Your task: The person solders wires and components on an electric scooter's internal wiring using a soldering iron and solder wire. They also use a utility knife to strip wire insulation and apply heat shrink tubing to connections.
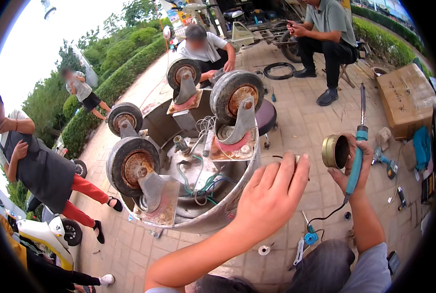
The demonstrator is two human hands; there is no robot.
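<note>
My right hand (346, 178) grips a teal-handled soldering iron (357, 166), pointing upward, together with a round brass-coloured tin (334, 152), its dark opening turned rightward. My left hand (275, 193) is left of the tin, fingers curled around something small and pale that is mostly hidden; a short dark strand sticks out near the fingertips. Beside it stands an upturned round metal housing (213, 215) with several rusty caster wheels (234, 95) on plates. Green, blue and pale wires (203, 188) lie inside it, near a metal fitting (181, 145).
A crouching person (203, 53) works behind the housing; another sits (320, 39) with a phone. People stand at left (42, 166) (78, 88), near parked scooters (47, 237). Right: cardboard box (403, 97), drill (384, 158). A stool (266, 115), cable coil (279, 71) and small tools (309, 238) are on the paving.
</note>
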